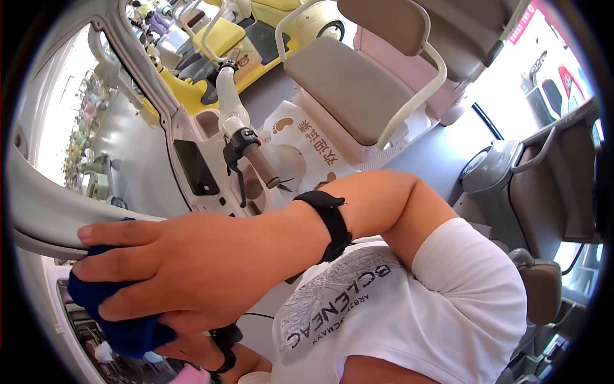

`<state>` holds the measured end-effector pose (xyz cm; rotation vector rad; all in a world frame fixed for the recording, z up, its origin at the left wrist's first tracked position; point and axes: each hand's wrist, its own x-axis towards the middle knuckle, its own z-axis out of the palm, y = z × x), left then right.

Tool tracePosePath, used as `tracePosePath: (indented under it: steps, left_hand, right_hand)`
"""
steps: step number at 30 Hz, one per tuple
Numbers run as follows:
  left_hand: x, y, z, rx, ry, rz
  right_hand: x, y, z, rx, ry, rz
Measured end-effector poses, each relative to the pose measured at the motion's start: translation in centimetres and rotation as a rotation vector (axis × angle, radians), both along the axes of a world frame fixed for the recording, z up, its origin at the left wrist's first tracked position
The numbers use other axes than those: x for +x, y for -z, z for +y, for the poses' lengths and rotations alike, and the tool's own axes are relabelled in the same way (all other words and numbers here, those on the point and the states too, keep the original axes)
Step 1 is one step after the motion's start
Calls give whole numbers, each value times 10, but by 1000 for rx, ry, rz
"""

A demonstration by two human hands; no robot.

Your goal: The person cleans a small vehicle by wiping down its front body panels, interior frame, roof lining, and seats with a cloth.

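My right hand [173, 269] reaches across to the left, its fingers wrapped over a bunched dark blue cloth [121, 320]. Its fingertips rest at the pale frame [45, 233] below the windshield of a small vehicle. A black band circles that wrist. Lower down, partly behind the right hand, is my left hand [182, 349], also with a black wristband; its fingers are hidden, so its grip does not show. Beyond my right forearm are the handlebar grip [261, 165] with its brake lever and a dark display screen [196, 168] set in the dashboard.
A brown bench seat [348, 86] with cream armrests stands behind the handlebar. On the floor lies a white mat [291, 131] with footprints and printed characters. A yellow vehicle [224, 41] stands beyond, and another brown-seated vehicle [543, 185] is at the right.
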<state>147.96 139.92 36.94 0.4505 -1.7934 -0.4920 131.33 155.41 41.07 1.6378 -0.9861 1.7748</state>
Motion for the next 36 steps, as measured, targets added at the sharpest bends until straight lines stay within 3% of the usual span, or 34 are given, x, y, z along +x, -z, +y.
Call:
tracePosePath:
  steps: [5,7,10,15,19,22,24,25,30,31,32,36]
  left_hand:
    - [-3,3,16,33,-60,8]
    - [-6,10,25,42,-86,11]
    - [-9,28,39,47,-122,18]
    - [-8,42,48,49,-154,42]
    - [-2,30,42,65,-144,56]
    - [-18,1,83,29,-220,-17]
    - [-13,-11,81,262,-1,31]
    - [-21,-18,96,311,-25,10]
    - [-34,4,115,275,51,131]
    - [-35,4,117,281,133,187]
    - [-29,24,115,169,15,138]
    - [-16,49,92,7,49,78]
  right_hand:
    - [-3,14,16,87,-69,12]
    - [-11,28,20,-27,-1,128]
    - [-23,56,28,-65,-94,246]
    - [-30,83,34,-21,-74,297]
    - [-26,42,17,-98,76,310]
    - [-29,9,-4,-64,-160,228]
    - [-27,13,-12,-63,-207,192]
    - [-25,17,-14,-64,-229,150]
    - [-19,45,18,72,-387,73]
    - [-17,56,24,88,-292,126]
    - [-15,66,28,102,-195,178]
    - [-15,88,36,63,-49,259]
